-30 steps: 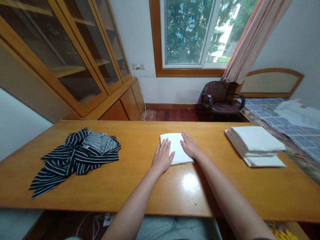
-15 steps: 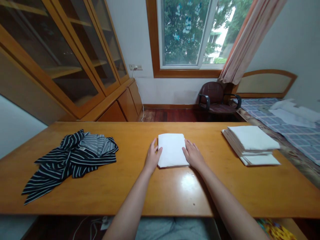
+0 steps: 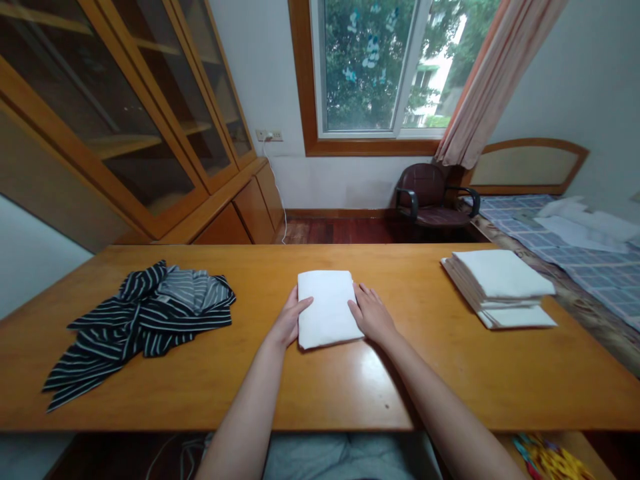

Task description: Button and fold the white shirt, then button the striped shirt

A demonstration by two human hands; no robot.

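Presently I have the left hand grasping the left edge of a folded white cloth, its thumb pressed over the top face and its other fingers partly hidden at that edge. My right hand sits along the opposite edge, thumb touching the cloth, the rest of its fingers stretched out just beside it and pointing away; whether they pinch it, I cannot tell over the feed. So the cloth lies between both sets of fingers, above the wooden table. Well to the left of the left fingers I see a crumpled striped garment. Well to the right of the right fingers stands a stack of folded white cloths. Beyond those same fingers, past the table's far edge, is a dark red chair.
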